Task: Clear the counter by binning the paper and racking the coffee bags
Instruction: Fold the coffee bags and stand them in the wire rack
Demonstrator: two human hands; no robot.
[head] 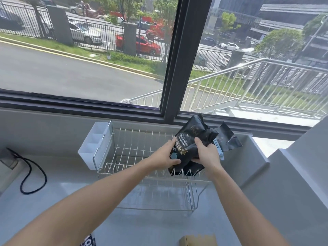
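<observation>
Right of centre, over the rack [134, 157], left hand [166, 155] and right hand [206, 153] both clasp a coffee bag [190, 139], which could topple between wires if released leaning.

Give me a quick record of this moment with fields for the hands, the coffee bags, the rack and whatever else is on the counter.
left hand: grips front coffee bag
right hand: grips same bag
second coffee bag: behind the first, at the rack's right end
dish rack: wire, on the grey counter, under the window
white caddy: hangs on rack's left end
black cable: counter, far left
</observation>
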